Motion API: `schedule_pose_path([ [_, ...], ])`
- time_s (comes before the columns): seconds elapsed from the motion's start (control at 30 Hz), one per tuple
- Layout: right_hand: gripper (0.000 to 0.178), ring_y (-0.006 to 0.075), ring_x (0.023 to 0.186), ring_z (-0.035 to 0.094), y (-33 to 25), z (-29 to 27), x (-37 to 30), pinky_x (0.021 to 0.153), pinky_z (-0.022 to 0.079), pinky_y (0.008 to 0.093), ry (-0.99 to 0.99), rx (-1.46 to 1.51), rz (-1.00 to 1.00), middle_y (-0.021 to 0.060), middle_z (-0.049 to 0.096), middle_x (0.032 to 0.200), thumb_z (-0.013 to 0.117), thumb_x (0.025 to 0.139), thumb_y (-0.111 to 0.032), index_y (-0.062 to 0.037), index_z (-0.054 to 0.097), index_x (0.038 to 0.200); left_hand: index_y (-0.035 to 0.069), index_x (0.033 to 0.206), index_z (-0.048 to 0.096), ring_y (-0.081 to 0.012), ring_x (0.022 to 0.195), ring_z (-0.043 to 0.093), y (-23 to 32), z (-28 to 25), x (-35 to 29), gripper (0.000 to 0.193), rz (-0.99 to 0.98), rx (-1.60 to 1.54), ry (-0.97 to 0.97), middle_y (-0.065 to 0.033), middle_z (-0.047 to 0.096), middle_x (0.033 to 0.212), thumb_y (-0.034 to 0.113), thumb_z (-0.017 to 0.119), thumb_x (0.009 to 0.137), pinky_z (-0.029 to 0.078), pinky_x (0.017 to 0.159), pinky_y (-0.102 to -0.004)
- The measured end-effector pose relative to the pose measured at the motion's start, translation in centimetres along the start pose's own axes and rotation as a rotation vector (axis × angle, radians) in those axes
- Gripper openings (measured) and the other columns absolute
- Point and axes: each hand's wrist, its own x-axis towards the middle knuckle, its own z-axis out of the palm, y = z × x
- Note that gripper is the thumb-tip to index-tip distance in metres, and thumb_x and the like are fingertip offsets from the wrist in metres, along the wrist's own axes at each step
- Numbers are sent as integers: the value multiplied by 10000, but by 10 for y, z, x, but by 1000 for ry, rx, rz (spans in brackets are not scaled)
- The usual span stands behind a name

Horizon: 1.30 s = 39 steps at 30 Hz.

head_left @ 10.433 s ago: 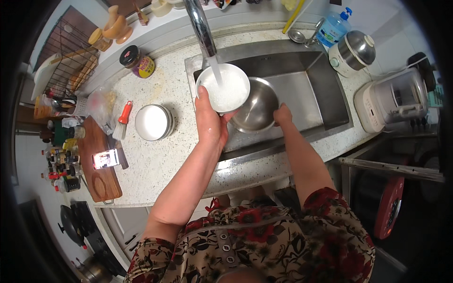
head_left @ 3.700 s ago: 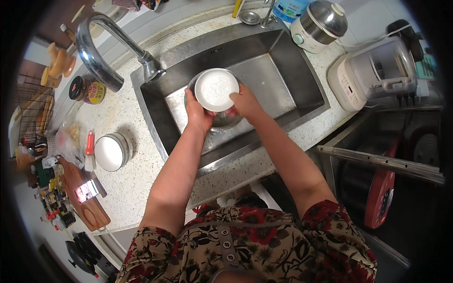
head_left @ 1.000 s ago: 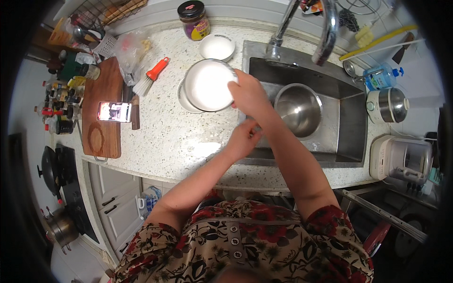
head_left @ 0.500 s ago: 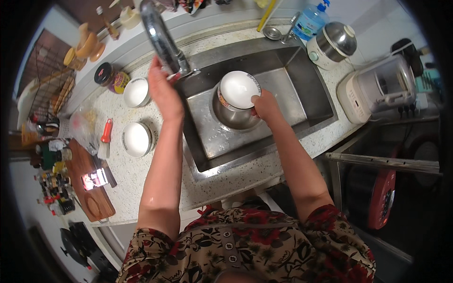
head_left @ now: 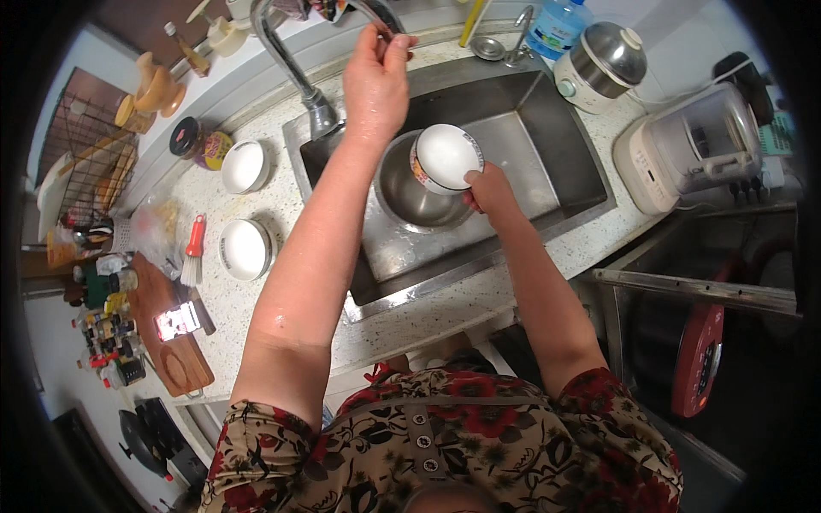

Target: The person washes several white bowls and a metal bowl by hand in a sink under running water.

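My left hand (head_left: 378,90), wet on the back, is up at the end of the curved chrome faucet spout (head_left: 280,47), its fingers closed around the tip. Over the sink (head_left: 505,205), my right hand (head_left: 494,195) grips the rim of a white bowl (head_left: 449,158) with a coloured pattern on its outside. The bowl is tilted, and whether a second one sits under it I cannot tell. Below it, a round metal basin (head_left: 419,214) rests on the sink floor, partly hidden by the bowl. Two groups of white bowls, one nearer (head_left: 245,250) and one farther (head_left: 245,167), stand on the left counter.
Left of the bowls lie a red-handled brush (head_left: 196,244), a dark-lidded jar (head_left: 198,144) and a wooden board (head_left: 184,363) with a lit phone (head_left: 177,321). Right of the sink stand a steamer-like cooker (head_left: 603,67) and a white appliance (head_left: 676,162). A blue bottle (head_left: 558,32) is behind.
My left hand has moved up and right from beside the faucet base, and the spout has swung to the right with it. The bowl in my right hand has shifted slightly right.
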Motion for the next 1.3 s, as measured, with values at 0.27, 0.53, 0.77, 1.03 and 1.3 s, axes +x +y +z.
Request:
schedule_pose_path([
  [0.27, 263, 173, 491, 588, -20, 7, 5, 490, 473, 320, 3, -66, -65, 101, 612, 607, 468, 804, -126, 43, 586, 968, 74, 1330, 456, -235, 920, 613, -57, -61, -49, 487, -158, 791, -97, -112, 601, 1151, 228, 590, 888, 473, 834, -333],
  [0.53, 269, 191, 522, 621, -35, 30, 25, 600, 490, 341, 36, -160, -108, 114, 649, 645, 460, 803, -157, 18, 592, 958, 66, 1174, 534, -302, 885, 618, -99, -72, -70, 289, -104, 812, -121, -162, 570, 1076, 139, 557, 895, 483, 797, -385],
  [0.77, 257, 156, 487, 551, -33, 38, 41, 502, 435, 317, 83, -165, -79, 88, 604, 619, 447, 806, -132, 30, 585, 950, 41, 1149, 541, -318, 974, 589, -85, -71, -92, 293, -46, 763, -15, -150, 569, 1109, 140, 579, 876, 476, 829, -387],
  [1.03, 260, 153, 477, 546, -29, 32, 32, 456, 436, 319, 49, -224, -90, 100, 607, 624, 446, 795, -132, 35, 592, 930, 120, 1352, 369, -246, 1048, 561, -80, -11, -128, 464, -871, -419, 137, -104, 532, 1207, 338, 488, 960, 500, 820, -375],
  [1.3, 294, 284, 905, 612, -27, 25, -6, 883, 429, 436, 450, -669, -834, 95, 663, 904, 630, 809, -239, -57, 626, 1039, 108, 1259, 402, -205, 943, 607, -84, 13, -116, 337, -858, -557, 189, -96, 570, 1124, 296, 402, 979, 548, 635, -329],
])
